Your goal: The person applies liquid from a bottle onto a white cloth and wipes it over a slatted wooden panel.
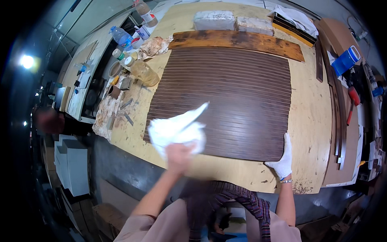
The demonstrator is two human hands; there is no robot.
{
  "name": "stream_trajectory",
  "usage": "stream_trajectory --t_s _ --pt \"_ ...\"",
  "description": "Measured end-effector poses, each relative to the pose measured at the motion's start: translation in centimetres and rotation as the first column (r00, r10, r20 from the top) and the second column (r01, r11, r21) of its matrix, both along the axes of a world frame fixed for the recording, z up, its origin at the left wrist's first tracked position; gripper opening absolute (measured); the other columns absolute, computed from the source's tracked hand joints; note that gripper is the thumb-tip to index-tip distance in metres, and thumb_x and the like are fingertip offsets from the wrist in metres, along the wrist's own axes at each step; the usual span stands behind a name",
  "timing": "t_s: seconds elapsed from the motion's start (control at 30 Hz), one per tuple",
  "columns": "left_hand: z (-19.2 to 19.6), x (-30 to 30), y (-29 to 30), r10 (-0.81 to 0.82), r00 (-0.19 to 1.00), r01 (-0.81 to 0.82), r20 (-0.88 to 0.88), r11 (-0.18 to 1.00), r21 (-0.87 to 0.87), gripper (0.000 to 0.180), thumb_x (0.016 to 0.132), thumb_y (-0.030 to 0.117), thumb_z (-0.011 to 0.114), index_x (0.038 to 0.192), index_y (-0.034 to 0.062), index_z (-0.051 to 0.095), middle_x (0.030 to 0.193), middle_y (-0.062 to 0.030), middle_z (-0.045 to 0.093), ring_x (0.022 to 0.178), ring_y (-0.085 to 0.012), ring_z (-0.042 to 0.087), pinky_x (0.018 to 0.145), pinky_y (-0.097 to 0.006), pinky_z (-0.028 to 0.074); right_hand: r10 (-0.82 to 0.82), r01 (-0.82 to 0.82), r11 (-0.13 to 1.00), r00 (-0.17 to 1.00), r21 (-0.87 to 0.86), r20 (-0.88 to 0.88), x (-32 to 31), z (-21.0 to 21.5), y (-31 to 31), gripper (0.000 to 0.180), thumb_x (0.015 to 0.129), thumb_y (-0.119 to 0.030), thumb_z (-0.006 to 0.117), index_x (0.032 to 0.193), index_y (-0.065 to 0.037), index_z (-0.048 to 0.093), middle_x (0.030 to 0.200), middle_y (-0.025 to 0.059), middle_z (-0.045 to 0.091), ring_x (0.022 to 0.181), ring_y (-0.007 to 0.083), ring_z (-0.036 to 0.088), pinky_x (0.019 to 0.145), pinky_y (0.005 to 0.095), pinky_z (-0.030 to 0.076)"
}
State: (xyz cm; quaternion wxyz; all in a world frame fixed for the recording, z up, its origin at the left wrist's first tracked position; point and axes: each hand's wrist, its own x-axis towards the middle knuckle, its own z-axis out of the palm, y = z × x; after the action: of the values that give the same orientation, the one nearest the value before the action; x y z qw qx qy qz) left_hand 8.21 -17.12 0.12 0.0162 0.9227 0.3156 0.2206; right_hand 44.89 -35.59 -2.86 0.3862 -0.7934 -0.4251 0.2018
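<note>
- Wooden table: the largest thing, pale and stained, reaching out past the panel on every side.
- Panel: dark brown and ribbed, lying flat on the table, its ribs running left to right.
- Board: orange-brown with dark patches, along the panel's far edge.
- Long box: black with a yellow stripe, past the panel's far right corner, a pale rag on top.
- Two blocks: whitish, side by side, beyond the panel's far edge and the board.
- White cloth: bunched up over the panel's near left part, with one pointed end toward the panel's middle.
- Bottle: clear, with a white cap and yellowish contents, tilted, just left of the panel.
- Right hand: in a white glove, spread rather than closed, at the panel's near right corner; the fingers lie along the right edge, the thumb along the near edge.
- Left hand: bare and blurred, gripping the cloth by the panel's near edge.
- Mallet: red, well to the right of the panel.
</note>
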Motion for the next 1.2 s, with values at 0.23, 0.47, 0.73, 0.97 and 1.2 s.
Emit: stream_trajectory --t_s 0.23,0.47,0.73,0.97,1.2 --pt "0.0 -16.6 7.1 0.700 0.705 -0.709 -0.116 0.699 -0.095 0.019 0.086 0.020 0.065 0.097 0.0057 0.067 0.090 -0.0113 0.057 0.090 -0.0308 0.054 0.079 -0.046 0.037 0.025 -0.025 0.999 1.000 0.022 -0.005 -0.3 -0.3 0.5 0.135 0.036 -0.011 0.096 0.152 0.001 0.027 0.154 0.0191 0.035 0.143 0.0330 0.033 0.120 0.0392 0.028" --pt "1.1 -10.1 5.2 0.476 0.852 -0.468 -0.218 0.879 0.091 0.036 0.083 0.020 0.067 0.117 0.0081 0.070 0.088 -0.0043 0.054 0.089 -0.0251 0.052 0.085 -0.046 0.036 0.037 -0.042 0.996 0.997 0.080 0.060 0.4 -1.0 -0.8 0.132 0.038 -0.011 0.094 0.152 0.001 0.029 0.155 0.0184 0.035 0.143 0.0311 0.035 0.120 0.0382 0.028" --pt "0.1 10.0 -3.0 -0.381 0.922 0.358 -0.069 0.907 -0.223 0.050 0.078 0.019 0.068 0.127 0.0097 0.062 0.091 -0.0075 0.053 0.094 -0.0266 0.054 0.096 -0.053 0.038 0.097 -0.096 0.995 0.993 -0.021 0.065 0.6 1.1 0.4 0.128 0.045 -0.017 0.095 0.153 -0.001 0.027 0.154 0.0198 0.035 0.142 0.0342 0.034 0.120 0.0397 0.027" --pt "0.5 22.0 -7.3 -0.758 0.649 0.658 -0.063 0.601 -0.453 0.060 0.092 0.029 0.062 0.146 0.0123 0.042 0.158 -0.0087 0.032 0.148 -0.0237 0.026 0.118 -0.056 0.022 0.187 -0.192 0.981 0.936 0.014 -0.297 3.2 1.4 -0.7 0.111 0.063 -0.022 0.090 0.153 -0.001 0.028 0.155 0.0202 0.035 0.140 0.0323 0.039 0.118 0.0376 0.030" --pt "0.9 15.7 -4.3 -0.656 0.754 0.603 0.022 0.679 -0.419 0.065 0.074 0.000 0.063 0.137 0.0081 0.052 0.148 -0.0087 0.048 0.138 -0.0296 0.044 0.116 -0.049 0.032 0.219 -0.222 0.972 0.975 -0.076 -0.049 3.2 2.0 -0.9 0.124 0.049 -0.016 0.094 0.154 -0.004 0.028 0.157 0.0167 0.032 0.143 0.0324 0.033 0.119 0.0373 0.028"
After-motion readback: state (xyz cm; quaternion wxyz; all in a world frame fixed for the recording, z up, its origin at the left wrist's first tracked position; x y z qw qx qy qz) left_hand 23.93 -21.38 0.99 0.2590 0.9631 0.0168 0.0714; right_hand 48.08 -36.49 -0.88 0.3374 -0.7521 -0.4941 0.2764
